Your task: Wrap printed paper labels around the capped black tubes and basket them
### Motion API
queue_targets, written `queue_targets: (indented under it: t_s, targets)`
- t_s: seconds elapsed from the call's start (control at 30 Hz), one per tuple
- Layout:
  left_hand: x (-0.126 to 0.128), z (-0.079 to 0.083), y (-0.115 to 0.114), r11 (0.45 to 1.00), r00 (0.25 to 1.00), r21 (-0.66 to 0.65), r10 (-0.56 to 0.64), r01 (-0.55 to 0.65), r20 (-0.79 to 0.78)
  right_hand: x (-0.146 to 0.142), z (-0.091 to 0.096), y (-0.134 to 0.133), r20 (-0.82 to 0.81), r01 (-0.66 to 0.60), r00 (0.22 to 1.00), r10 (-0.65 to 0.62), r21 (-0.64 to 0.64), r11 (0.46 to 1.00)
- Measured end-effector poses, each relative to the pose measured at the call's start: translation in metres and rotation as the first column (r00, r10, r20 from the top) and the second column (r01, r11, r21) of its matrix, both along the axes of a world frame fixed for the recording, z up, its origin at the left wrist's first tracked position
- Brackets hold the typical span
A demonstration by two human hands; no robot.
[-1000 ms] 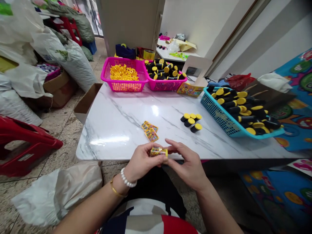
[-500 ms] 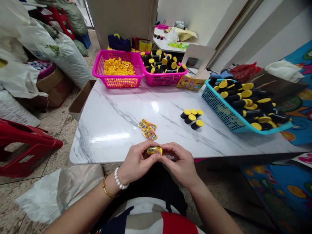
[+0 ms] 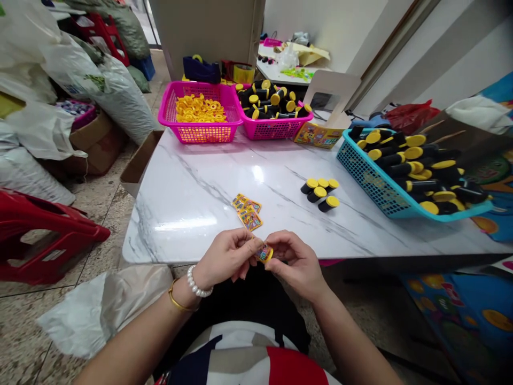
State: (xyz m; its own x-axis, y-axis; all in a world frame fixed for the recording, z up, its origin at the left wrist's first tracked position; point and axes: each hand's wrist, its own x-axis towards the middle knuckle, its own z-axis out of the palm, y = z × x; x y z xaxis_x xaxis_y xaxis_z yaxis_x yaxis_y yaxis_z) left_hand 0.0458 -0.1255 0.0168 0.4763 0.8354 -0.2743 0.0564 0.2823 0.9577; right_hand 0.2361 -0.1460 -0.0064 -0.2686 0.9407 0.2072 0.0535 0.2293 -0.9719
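Observation:
Just over the table's front edge, a small bottle [image 3: 264,252] wrapped in a colourful printed label is held between my two hands. My left hand [image 3: 230,254] pinches its upper left end with thumb and fingers. From the other side, my right hand [image 3: 294,262] grips the yellow lower right end. Most of the bottle's body is hidden by fingers. Beyond my left hand lie several printed labels [image 3: 249,215], overlapping in a small pile. Several black bottles [image 3: 316,194] with yellow caps stand together on the table to the right.
Farther back are a pink basket [image 3: 208,133] with yellow ring-like parts and another pink basket [image 3: 276,130] of capped black bottles. A blue basket [image 3: 372,190] full of such bottles sits at the right. A printed card display [image 3: 320,135] stands behind. A red stool [image 3: 52,240] is at left.
The bottle has tilted, its right end dropping lower. My left fingers have shifted over its upper end, while my right hand keeps hold. The whole view has swung slightly left.

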Motion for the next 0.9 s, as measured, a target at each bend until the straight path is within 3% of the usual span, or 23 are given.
queue_targets:
  t_s: [0.1, 0.27, 0.47, 0.63, 0.77, 0.9]
  targets:
    - [0.000, 0.002, 0.002, 1.000, 0.998, -0.030, 0.002, 0.000, 0.057, -0.001, 0.001, 0.001, -0.038, -0.062, 0.997, 0.062, -0.010, 0.998]
    - [-0.006, -0.001, 0.007, 0.992, 0.979, -0.075, -0.088, 0.103, 0.184, -0.006, -0.001, 0.002, -0.132, 0.015, 0.991, -0.019, -0.026, 1.000]
    - [-0.010, -0.004, 0.012, 0.979, 0.965, -0.166, -0.075, 0.120, 0.252, -0.008, -0.002, 0.008, -0.001, 0.031, 1.000, -0.031, 0.121, 0.992]
    - [-0.012, -0.004, 0.014, 0.967, 0.946, -0.205, -0.082, 0.151, 0.314, -0.011, -0.005, 0.009, -0.043, 0.055, 0.998, -0.050, 0.137, 0.989]
    - [-0.010, -0.004, 0.011, 0.970, 0.949, -0.212, -0.051, 0.122, 0.312, -0.016, 0.000, 0.003, 0.061, 0.028, 0.997, -0.039, 0.168, 0.985]
    - [-0.006, -0.004, 0.009, 0.974, 0.960, -0.219, 0.006, 0.058, 0.280, -0.018, 0.010, 0.001, 0.238, 0.114, 0.955, -0.178, 0.262, 0.958]
